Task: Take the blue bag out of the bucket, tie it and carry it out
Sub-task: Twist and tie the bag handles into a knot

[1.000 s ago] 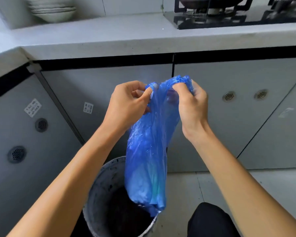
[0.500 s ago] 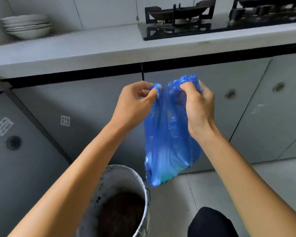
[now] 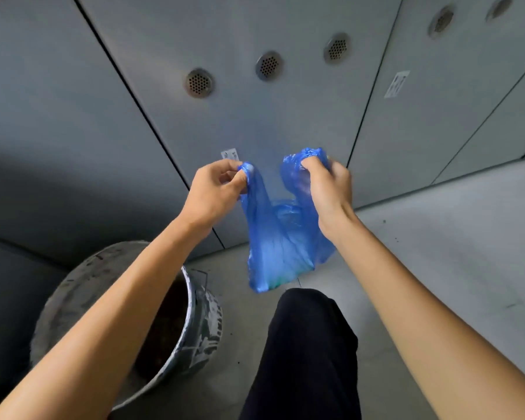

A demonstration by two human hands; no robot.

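Holding blue bag (image 3: pixel 273 253) aloft | left hand (image 3: pixel 215 195), right hand (image 3: pixel 328 189) clamped on handles, apart

A single wide-angle view from the person's head, tipped steeply forward and down. It faces grey cabinet doors (image 3: pixel 255 122), which fill the upper half and lean with the lens, and the floor (image 3: pixel 437 253) below them. Both forearms run in from the bottom corners, close to the lens, with the left hand (image 3: pixel 215 195) and right hand (image 3: pixel 328 189) near the middle. The bucket (image 3: pixel 200 322) sits lower left, a dark trouser leg (image 3: pixel 306 353) bottom centre
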